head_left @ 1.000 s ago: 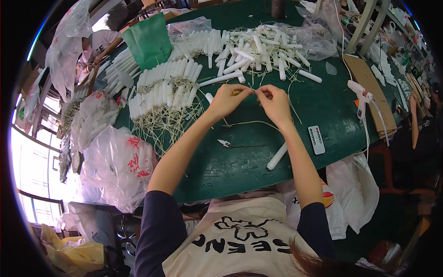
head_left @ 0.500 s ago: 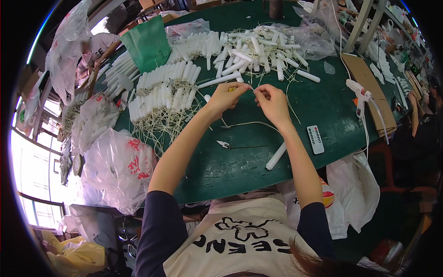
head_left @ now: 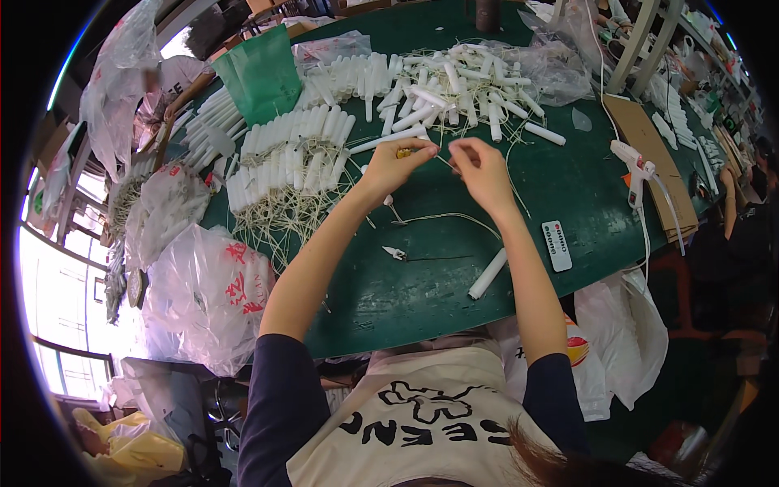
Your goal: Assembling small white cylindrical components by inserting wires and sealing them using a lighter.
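Note:
Above the middle of the green table, my left hand (head_left: 391,172) pinches a thin pale wire (head_left: 443,159) between thumb and fingertips. A small yellow thing (head_left: 403,152) shows against its curled fingers; its kind is unclear. Close by on the right, my right hand (head_left: 480,172) has its fingers drawn together, slightly blurred, and what they hold is hidden. Below the hands a pale cable (head_left: 446,216) curves over the table. A small white pointed piece with a dark lead (head_left: 394,253) lies nearer me. By my right forearm rests a single white tube (head_left: 488,274).
Stacked white tubes with wires (head_left: 292,154) lie at left, beside a loose heap (head_left: 454,85) farther back. At right are a white remote-like panel (head_left: 557,246), a white glue gun (head_left: 633,169) and a cardboard sheet (head_left: 649,166). A plastic bag (head_left: 207,296) hangs over the left edge.
My hands have drawn slightly apart at the fingertips, the right one shifting a little to the right. A small white tip now shows below my left hand.

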The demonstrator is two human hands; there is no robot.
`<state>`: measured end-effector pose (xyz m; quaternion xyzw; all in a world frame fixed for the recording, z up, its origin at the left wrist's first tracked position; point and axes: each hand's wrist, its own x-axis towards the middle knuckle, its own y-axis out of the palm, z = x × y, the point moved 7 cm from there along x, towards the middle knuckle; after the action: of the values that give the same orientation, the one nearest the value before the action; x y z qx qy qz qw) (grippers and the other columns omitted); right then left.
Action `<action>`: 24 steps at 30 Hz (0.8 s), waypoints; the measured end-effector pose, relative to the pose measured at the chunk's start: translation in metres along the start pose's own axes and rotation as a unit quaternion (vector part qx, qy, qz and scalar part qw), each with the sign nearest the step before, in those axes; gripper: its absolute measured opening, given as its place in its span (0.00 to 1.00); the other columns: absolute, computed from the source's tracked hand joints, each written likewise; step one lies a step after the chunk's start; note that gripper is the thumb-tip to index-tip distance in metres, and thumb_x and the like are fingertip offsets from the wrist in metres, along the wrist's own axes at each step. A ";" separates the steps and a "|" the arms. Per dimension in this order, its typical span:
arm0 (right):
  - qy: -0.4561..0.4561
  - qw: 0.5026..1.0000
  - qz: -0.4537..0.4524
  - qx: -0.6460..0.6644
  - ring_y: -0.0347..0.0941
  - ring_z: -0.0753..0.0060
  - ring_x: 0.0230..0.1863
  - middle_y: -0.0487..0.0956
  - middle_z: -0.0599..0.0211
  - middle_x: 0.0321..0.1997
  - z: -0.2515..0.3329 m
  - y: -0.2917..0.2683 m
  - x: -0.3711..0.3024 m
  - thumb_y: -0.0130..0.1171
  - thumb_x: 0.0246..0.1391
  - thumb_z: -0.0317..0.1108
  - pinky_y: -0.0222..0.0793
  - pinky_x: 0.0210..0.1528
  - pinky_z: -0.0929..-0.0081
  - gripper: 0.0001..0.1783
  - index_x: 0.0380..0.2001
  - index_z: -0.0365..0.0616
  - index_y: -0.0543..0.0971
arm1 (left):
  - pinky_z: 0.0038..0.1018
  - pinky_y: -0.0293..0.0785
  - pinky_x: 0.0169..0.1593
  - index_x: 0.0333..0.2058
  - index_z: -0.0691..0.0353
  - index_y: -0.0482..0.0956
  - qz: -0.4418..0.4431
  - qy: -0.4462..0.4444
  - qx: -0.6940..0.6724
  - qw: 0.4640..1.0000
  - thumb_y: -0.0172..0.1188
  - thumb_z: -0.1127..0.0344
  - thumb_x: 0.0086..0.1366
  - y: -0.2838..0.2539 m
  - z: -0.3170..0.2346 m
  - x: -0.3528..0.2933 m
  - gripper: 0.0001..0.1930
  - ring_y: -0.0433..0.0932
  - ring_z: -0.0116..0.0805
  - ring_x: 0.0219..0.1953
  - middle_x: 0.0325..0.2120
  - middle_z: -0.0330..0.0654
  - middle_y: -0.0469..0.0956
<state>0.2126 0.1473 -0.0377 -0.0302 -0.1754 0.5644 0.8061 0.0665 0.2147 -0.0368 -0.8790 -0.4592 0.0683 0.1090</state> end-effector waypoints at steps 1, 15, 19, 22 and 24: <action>0.000 1.000 0.001 0.001 0.77 0.77 0.29 0.80 0.66 0.28 0.004 0.001 0.002 0.56 0.57 0.39 0.70 0.30 0.81 0.14 0.36 0.36 0.78 | 0.15 0.53 0.21 0.42 0.59 0.80 -0.003 -0.014 -0.007 1.000 0.60 0.57 0.62 -0.001 0.004 0.000 0.15 0.59 0.15 0.18 0.19 0.28 0.71; 0.260 0.904 0.123 0.317 0.72 0.83 0.34 0.78 0.76 0.32 -0.043 0.028 0.004 0.62 0.53 0.42 0.66 0.34 0.82 0.13 0.34 0.45 0.78 | 0.16 0.48 0.19 0.42 0.58 0.79 -0.012 -0.050 -0.148 0.988 0.59 0.57 0.63 0.005 0.017 0.005 0.14 0.53 0.14 0.16 0.15 0.24 0.62; 0.276 0.913 0.107 0.279 0.73 0.82 0.32 0.78 0.74 0.31 -0.048 0.021 0.001 0.62 0.53 0.41 0.67 0.31 0.82 0.13 0.34 0.43 0.79 | 0.15 0.43 0.17 0.37 0.56 0.75 0.006 -0.108 -0.244 0.964 0.57 0.59 0.64 0.007 0.028 0.007 0.09 0.48 0.14 0.15 0.15 0.23 0.51; 0.238 0.956 0.056 0.162 0.74 0.81 0.30 0.79 0.71 0.29 -0.047 0.001 0.004 0.62 0.52 0.38 0.67 0.29 0.82 0.13 0.35 0.39 0.79 | 0.15 0.43 0.17 0.35 0.56 0.73 -0.044 -0.107 -0.337 0.934 0.56 0.59 0.65 -0.005 0.032 0.008 0.08 0.48 0.14 0.15 0.15 0.24 0.51; 0.183 0.979 0.024 0.091 0.74 0.81 0.29 0.79 0.70 0.29 -0.049 -0.015 0.008 0.62 0.52 0.37 0.68 0.29 0.82 0.14 0.36 0.37 0.79 | 0.15 0.43 0.17 0.35 0.56 0.73 -0.029 -0.088 -0.311 0.946 0.56 0.59 0.65 -0.010 0.028 0.003 0.08 0.47 0.14 0.15 0.16 0.24 0.50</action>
<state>0.2440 0.1569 -0.0778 -0.0636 0.0275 0.5823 0.8100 0.0547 0.2265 -0.0614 -0.8462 -0.4903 -0.0042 -0.2089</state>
